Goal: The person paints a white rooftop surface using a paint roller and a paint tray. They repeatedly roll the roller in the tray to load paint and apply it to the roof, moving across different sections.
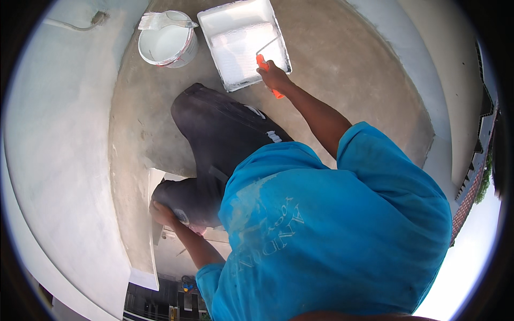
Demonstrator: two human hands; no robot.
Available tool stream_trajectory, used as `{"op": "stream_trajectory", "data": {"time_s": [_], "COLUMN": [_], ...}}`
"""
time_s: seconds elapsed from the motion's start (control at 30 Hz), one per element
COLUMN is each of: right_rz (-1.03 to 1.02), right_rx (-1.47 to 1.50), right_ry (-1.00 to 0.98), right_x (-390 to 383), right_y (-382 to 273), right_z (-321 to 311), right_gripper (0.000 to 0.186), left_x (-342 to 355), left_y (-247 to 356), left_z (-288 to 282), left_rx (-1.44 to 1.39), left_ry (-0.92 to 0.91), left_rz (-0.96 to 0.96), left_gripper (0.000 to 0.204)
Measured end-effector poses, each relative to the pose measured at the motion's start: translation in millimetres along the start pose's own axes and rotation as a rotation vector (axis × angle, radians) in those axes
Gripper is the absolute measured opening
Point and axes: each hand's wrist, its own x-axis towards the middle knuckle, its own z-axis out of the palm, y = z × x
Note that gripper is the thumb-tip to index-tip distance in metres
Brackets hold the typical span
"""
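Observation:
My right hand (275, 78) is closed around the orange handle of a paint roller (262, 61). Its wire frame reaches over a white paint tray (284, 52) lying on the floor. White paint coats the tray's inside, and the roller's sleeve is hard to tell apart from it. Down by my bent knee, my left hand (162, 213) is against the dark trouser leg, close to a pale ledge edge. Its fingers are mostly hidden. Left of the tray stands a white paint bucket (184, 56). A paint-covered brush (167, 21) lies across the bucket's rim.
A pale wall (64, 144) curves along the left, with a cable coming out of it near the top. The brown-grey concrete floor (342, 59) ends at a low white wall (415, 69) on the right. Below my left arm, the floor edge (153, 251) drops to a lower level.

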Motion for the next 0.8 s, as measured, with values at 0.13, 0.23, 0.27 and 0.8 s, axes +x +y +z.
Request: {"op": "stream_trajectory", "data": {"time_s": [0.13,0.23,0.27,0.8], "right_rz": [0.047,0.051,0.050,0.036], "right_rx": [-0.087,-0.133,-0.126,-0.198], "right_ry": [-0.028,-0.003,0.018,0.122], "right_x": [-80.4,-64.2,-51.4,-106.5], "right_y": [40.5,70.1,67.3,34.1], "right_z": [12.6,37.2,42.2,-33.2], "right_gripper": [0.053,0.051,0.051,0.046], "left_x": [-10.7,-10.3,-10.2,-0.9], "left_y": [9.2,14.6,14.3,6.9], "left_z": [-6.6,-5.1,-7.0,-0.3], "left_rx": [0.014,-0.034,-0.053,-0.084], "left_ry": [0.008,0.012,0.016,0.039], "left_rz": [-0.080,-0.056,-0.037,-0.003], "left_gripper": [0.040,0.040,0.039,0.041]}}
